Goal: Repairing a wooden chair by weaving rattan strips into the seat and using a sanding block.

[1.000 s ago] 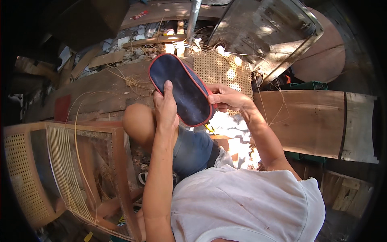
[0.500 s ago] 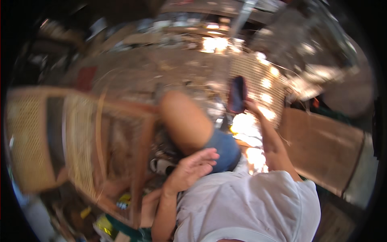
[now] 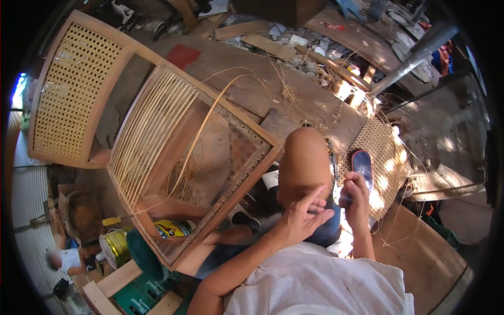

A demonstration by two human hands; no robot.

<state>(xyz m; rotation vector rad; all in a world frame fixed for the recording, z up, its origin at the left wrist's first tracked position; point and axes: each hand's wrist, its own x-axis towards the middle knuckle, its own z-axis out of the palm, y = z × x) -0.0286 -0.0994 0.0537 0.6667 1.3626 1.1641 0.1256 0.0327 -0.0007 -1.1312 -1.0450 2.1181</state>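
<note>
Hovering left hand [image 3: 300,218] spread, right hand [image 3: 357,196] curled, grip unclear, one blue case [image 3: 361,161], one cane chair [image 3: 152,131]

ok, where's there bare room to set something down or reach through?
Set down: brown board between red sheet and straw tangle; lower end of wooden panel beside cane mat. Reach-through: likely the gap between chair's caned back and strung seat. Crowded: rubble strip beyond the board; around dark pouch and right hand.
</note>
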